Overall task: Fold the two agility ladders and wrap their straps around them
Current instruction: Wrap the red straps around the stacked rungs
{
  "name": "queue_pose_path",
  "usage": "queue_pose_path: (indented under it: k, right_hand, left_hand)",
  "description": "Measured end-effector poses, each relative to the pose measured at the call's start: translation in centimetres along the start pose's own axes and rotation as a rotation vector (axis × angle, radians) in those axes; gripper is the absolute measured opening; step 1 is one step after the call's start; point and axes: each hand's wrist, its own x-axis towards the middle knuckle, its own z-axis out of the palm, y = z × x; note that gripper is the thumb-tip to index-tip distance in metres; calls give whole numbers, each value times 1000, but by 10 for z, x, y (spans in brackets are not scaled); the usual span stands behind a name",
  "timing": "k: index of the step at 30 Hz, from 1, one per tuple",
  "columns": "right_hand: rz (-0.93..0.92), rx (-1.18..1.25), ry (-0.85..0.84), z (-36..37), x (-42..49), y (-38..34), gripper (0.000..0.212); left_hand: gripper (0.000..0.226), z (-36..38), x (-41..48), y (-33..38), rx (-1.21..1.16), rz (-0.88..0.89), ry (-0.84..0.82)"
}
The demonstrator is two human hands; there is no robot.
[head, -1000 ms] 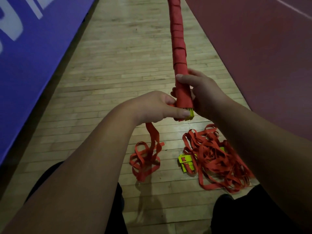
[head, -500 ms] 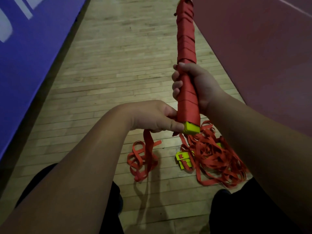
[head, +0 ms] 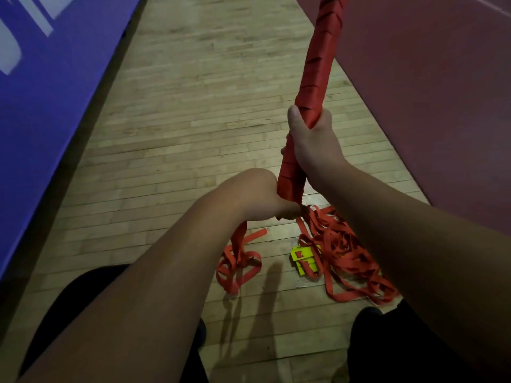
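Observation:
A long folded ladder bundle, wound in red strap, slants up from the middle of the view to the top right. My right hand grips it near its lower end. My left hand sits at the bundle's bottom end and holds the loose red strap, which hangs down to a small heap on the floor. The second ladder lies on the floor as a tangled pile of red straps with yellow rungs showing at its left side.
I stand on a wooden plank floor. A blue mat runs along the left and a dark red mat along the right. My dark trouser legs fill the bottom of the view.
The bundle has tilted so its top leans right, and its yellow lower end is now hidden behind my left hand. My left hand has turned under the bundle's bottom end with the strap.

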Motion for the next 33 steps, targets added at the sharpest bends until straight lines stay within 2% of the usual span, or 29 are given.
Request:
queue_pose_path:
  k: [2, 5, 7, 9, 11, 13, 16, 19, 24, 27, 30, 33]
  right_hand:
    - [-34, 8, -9, 0, 0, -2, 48]
    - [50, 229, -79, -5, 4, -11, 52]
    - [130, 429, -206, -13, 4, -18, 52]
    - [139, 487, -334, -22, 2, -21, 46]
    - [167, 528, -449, -24, -1, -21, 48]
    - [203, 578, -534, -21, -3, -20, 45]
    - [209, 562, -528, -14, -5, -17, 28]
    - [221, 499, -481, -8, -9, -14, 32]
    - [57, 179, -221, 6, -14, -6, 43]
    - [26, 118, -158, 12, -17, -1, 54]
    - [122, 160, -146, 11, -12, -4, 71]
    - [213, 426, -225, 1, -9, -14, 66]
  left_hand:
    - [41, -1, 1, -4, -60, 29, -17]
    - [44, -14, -1, -16, -158, 104, -128]
    - [49, -19, -6, -21, -288, 165, -240]
    - [54, -18, -9, -22, -412, 228, -379]
    - [46, -15, -13, -19, -457, 297, -493]
    - [32, -14, -16, -15, -440, 323, -525]
    - [17, -17, -14, -16, -267, 261, -418]
    - [33, -18, -8, -19, -2, 148, -291]
    - [47, -15, -7, -8, -38, 57, -309]
    - [58, -8, -4, -2, -25, 2, -207]
    - [57, -5, -3, 0, 34, 6, -149]
    - [56, -11, -6, -6, 6, 67, -282]
